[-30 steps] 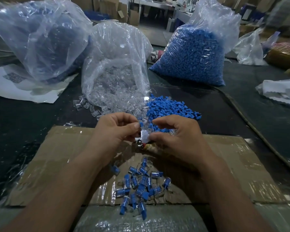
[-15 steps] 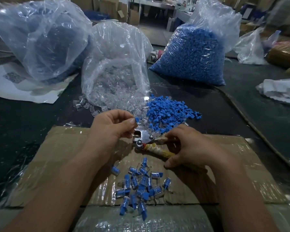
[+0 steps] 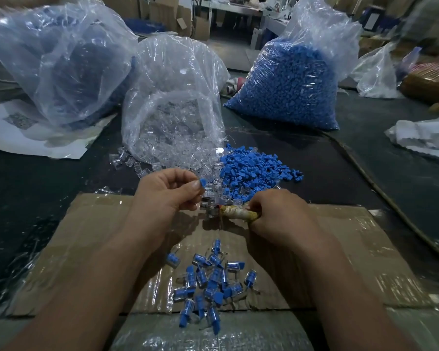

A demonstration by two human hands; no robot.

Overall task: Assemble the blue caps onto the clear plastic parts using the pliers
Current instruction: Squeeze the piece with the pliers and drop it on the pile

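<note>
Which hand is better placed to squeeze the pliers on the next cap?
Probably the right hand: it grips the wrapped handle of the pliers. The left hand pinches a blue cap just above the pliers' metal head, so it is occupied.

I count 2 bare hands, left hand [image 3: 167, 196] and right hand [image 3: 281, 216], 1 pair of tape-wrapped metal pliers [image 3: 235, 213] and 1 single blue plastic cap [image 3: 202, 183]. I see 3 big clear plastic bags: 1 bag of dark blue pieces [image 3: 61, 62], 1 bag of clear plastic parts [image 3: 173, 102], 1 bag of blue caps [image 3: 289, 84]. There is 1 loose heap of blue caps [image 3: 254, 171], beyond counting, roughly 20 capped clear parts [image 3: 211, 282], and 1 brown cardboard sheet [image 3: 94, 236].
</note>
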